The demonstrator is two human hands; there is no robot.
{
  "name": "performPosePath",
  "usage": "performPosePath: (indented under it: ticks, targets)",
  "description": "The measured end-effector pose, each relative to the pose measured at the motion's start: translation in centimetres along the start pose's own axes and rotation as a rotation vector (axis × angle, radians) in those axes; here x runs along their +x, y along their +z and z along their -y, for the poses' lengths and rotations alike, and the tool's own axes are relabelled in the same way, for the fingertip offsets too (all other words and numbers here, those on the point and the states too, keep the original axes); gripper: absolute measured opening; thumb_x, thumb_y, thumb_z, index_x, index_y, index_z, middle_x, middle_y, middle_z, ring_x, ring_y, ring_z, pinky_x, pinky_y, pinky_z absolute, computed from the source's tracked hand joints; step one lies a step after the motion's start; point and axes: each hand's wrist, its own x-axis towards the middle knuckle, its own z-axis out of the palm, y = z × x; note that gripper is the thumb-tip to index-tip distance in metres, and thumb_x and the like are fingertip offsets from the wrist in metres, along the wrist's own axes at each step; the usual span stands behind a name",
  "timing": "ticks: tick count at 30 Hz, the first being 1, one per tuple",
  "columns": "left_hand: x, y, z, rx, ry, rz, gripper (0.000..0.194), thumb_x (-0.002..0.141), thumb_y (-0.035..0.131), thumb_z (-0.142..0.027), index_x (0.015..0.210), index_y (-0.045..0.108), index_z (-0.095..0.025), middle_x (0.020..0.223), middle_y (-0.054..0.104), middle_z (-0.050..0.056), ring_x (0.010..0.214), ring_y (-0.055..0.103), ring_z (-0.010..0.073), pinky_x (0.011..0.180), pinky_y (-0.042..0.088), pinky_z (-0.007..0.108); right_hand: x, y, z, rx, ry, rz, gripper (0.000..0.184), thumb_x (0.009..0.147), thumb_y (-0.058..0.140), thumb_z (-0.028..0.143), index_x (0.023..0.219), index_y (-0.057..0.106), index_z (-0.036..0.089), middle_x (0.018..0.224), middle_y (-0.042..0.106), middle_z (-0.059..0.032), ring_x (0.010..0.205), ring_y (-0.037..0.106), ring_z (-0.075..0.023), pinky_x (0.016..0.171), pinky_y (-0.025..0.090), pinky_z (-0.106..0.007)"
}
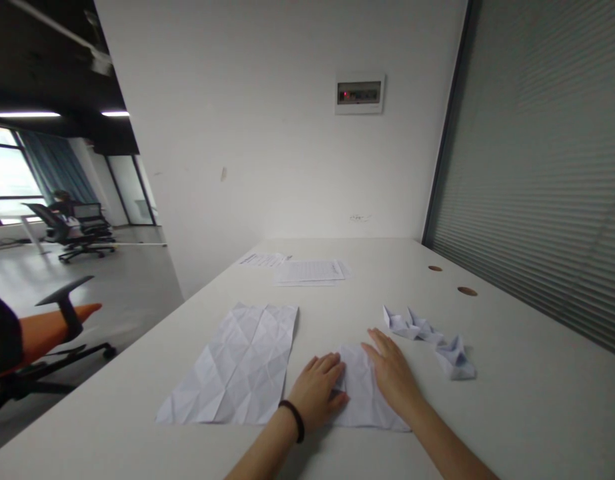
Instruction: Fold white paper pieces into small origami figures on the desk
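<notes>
A partly folded white sheet of paper with crease lines lies on the table in front of me. My left hand, a dark band at its wrist, rests over the sheet's left edge. Its fingers lie bent across the paper, the thumb apart from them, and part of that edge is hidden beneath. On the sheet's right side lies my right hand, palm down with fingers extended. Left of both hands is a larger creased sheet with a diamond pattern of folds. Several folded paper pieces stand to the right.
Printed sheets lie farther back on the white table. Two round holes pierce the table near the blinds. An orange chair stands left of the table. A person sits in the far background.
</notes>
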Motion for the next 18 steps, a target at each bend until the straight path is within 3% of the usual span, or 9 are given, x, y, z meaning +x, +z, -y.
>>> performPosePath:
  ticks: [2, 4, 9, 14, 16, 18]
  targets:
    - [-0.1, 0.0, 0.0, 0.001, 0.005, 0.000, 0.050, 0.075, 0.053, -0.030, 0.122, 0.041, -0.019, 0.132, 0.038, 0.008, 0.121, 0.033, 0.0237, 0.101, 0.022, 0.042, -0.2, -0.2, 0.9, 0.086, -0.092, 0.126, 0.041, 0.079, 0.035, 0.010, 0.112, 0.054, 0.022, 0.130, 0.044, -0.0057, 0.125, 0.028, -0.0198, 0.104, 0.018, -0.043]
    - [-0.1, 0.0, 0.0, 0.006, 0.009, -0.019, 0.049, 0.075, 0.054, -0.029, 0.121, 0.043, -0.020, 0.131, 0.039, 0.008, 0.119, 0.034, 0.0234, 0.101, 0.024, 0.041, -0.4, -0.4, 1.5, 0.162, -0.096, 0.214, 0.038, 0.082, 0.035, 0.021, 0.118, 0.049, 0.022, 0.131, 0.042, -0.0057, 0.124, 0.031, -0.0184, 0.104, 0.019, -0.043]
    - [0.2, -0.8, -0.2, -0.014, -0.017, -0.083, 0.033, 0.079, 0.050, -0.031, 0.111, 0.052, -0.023, 0.116, 0.054, 0.005, 0.105, 0.049, 0.0203, 0.090, 0.037, 0.032, -0.4, -0.7, 1.3, 0.249, -0.066, 0.264, 0.040, 0.083, 0.038, 0.032, 0.120, 0.047, 0.022, 0.133, 0.039, -0.0055, 0.124, 0.031, -0.0174, 0.104, 0.019, -0.040]
    - [0.5, -1.7, 0.7, -0.007, -0.312, -0.184, 0.027, 0.088, 0.034, -0.025, 0.106, 0.054, -0.024, 0.095, 0.064, 0.003, 0.086, 0.059, 0.0177, 0.074, 0.044, 0.027, -0.4, -0.7, 1.0, 0.279, -0.063, 0.271, 0.040, 0.082, 0.039, 0.032, 0.120, 0.047, 0.023, 0.134, 0.039, -0.0051, 0.124, 0.031, -0.0176, 0.105, 0.016, -0.040]
    - [0.5, -1.6, 1.3, 0.039, -0.443, -0.220, 0.034, 0.085, 0.037, -0.017, 0.118, 0.044, -0.023, 0.102, 0.061, 0.005, 0.085, 0.060, 0.0186, 0.072, 0.045, 0.028, -0.4, -0.7, 1.0, 0.287, -0.056, 0.277, 0.040, 0.081, 0.040, 0.031, 0.119, 0.048, 0.022, 0.134, 0.039, -0.0056, 0.124, 0.031, -0.0179, 0.105, 0.016, -0.040]
    - [0.5, -1.4, 1.9, 0.104, -0.484, -0.281, 0.055, 0.078, 0.041, -0.007, 0.130, 0.027, -0.022, 0.118, 0.052, 0.008, 0.095, 0.056, 0.0198, 0.077, 0.044, 0.030, -0.4, -0.6, 1.0, 0.293, -0.051, 0.272, 0.040, 0.081, 0.040, 0.031, 0.118, 0.049, 0.021, 0.133, 0.039, -0.0062, 0.124, 0.031, -0.0182, 0.105, 0.017, -0.040]
